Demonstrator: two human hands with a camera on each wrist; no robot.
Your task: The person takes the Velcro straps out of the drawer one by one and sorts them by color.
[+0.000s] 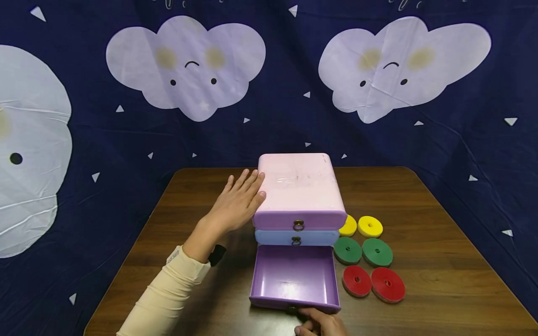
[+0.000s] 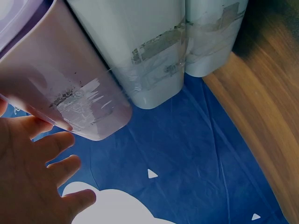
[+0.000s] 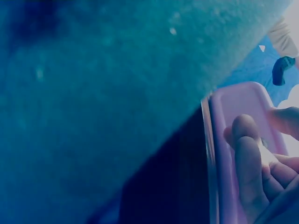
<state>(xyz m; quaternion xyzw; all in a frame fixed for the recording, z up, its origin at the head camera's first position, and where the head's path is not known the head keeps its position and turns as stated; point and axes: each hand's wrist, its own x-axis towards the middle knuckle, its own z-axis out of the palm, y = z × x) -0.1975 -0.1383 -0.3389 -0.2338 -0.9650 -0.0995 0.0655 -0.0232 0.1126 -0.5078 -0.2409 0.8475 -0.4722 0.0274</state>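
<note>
A small chest of drawers, with a pale pink top, stands on the table. Its lowest purple drawer is pulled out with nothing inside; the purple and blue drawers above are closed. My left hand lies flat against the upper left side of the chest, fingers straight and spread. At the front of the open drawer, my right hand touches beside the ring pull, index finger reaching forward and other fingers bent. In the right wrist view, fingers partly cover the drawer front, hiding any hold on the ring.
Right of the chest lie flat rolls in pairs: yellow, green and red. The left ones sit close to the chest and open drawer. A dark blue cloth with clouds hangs behind the wooden table.
</note>
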